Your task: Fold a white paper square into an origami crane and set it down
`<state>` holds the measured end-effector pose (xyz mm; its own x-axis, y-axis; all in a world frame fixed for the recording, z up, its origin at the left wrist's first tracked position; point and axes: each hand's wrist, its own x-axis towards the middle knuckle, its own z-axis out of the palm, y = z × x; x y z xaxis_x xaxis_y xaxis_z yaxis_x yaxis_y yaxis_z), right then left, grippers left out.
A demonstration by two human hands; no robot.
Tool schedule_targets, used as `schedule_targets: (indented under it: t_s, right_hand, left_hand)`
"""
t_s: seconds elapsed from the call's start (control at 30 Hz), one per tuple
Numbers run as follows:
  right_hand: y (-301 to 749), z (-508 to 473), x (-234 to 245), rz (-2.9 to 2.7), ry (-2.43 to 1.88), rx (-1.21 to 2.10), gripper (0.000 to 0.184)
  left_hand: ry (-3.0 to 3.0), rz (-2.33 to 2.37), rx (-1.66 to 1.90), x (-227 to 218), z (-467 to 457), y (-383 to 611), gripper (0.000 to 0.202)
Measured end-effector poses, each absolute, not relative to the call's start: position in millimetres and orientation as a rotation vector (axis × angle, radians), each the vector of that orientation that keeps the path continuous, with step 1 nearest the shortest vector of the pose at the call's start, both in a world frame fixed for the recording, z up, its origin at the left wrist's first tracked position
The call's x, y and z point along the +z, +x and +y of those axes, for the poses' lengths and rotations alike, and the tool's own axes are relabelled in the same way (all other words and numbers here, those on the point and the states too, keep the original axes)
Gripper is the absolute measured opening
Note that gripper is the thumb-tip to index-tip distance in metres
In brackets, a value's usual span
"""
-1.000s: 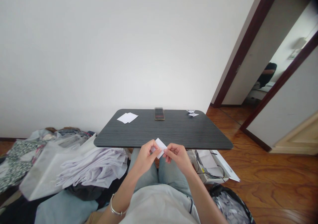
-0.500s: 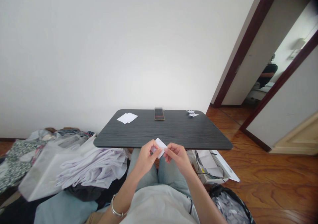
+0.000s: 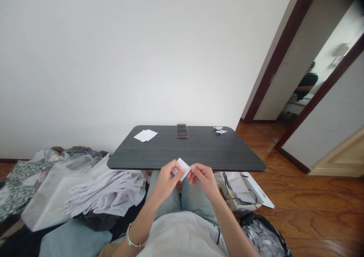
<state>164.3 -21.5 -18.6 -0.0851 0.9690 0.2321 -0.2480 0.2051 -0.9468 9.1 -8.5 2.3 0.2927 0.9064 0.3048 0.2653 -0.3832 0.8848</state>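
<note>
A small folded piece of white paper (image 3: pixel 183 167) is held between my two hands, just over the near edge of the dark table (image 3: pixel 182 152). My left hand (image 3: pixel 168 176) pinches its left side with thumb and fingers. At the paper's right corner, the thumb and forefinger of my right hand (image 3: pixel 201 175) are closed on it. Several white paper sheets (image 3: pixel 145 135) lie at the table's far left. Two folded paper cranes (image 3: pixel 221 131) stand at the far right.
A phone-like object on a stand (image 3: pixel 182 130) sits at the table's back middle. Piled clothes (image 3: pixel 108 192) lie to the left. On the right are a box with cables (image 3: pixel 241 192) and a black bag (image 3: pixel 264 234). A person (image 3: pixel 307 84) is beyond the doorway.
The paper has shifted very slightly to the left, and my right fingers sit a little nearer its corner. The things on the table have stayed in place.
</note>
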Motion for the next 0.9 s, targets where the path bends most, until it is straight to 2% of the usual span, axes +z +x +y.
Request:
schedule_targets:
  t_s: [0.23,0.5,0.77,0.9]
  right_hand:
    - [163.6,-19.2,-21.0,-1.218,-0.878,1.171,0.028]
    - [160.7,-19.3,-22.5,-1.138,-0.873,1.108,0.028]
    - [159.8,-17.8,-26.2,-1.204,-0.925,1.151,0.031]
    - [157.8,-20.4,-24.9,-1.212,-0.935,1.122,0.033]
  left_hand:
    - [1.803,1.026,1.112,3.3,-7.7,9.8,0.019]
    - [1.455,0.871,1.187,-2.1,-4.6,12.8,0.019]
    - [1.531,0.893,1.19,-0.6,-7.4,14.1,0.014]
    - [1.549,0.895,1.163,-1.8,-8.0,15.3,0.02]
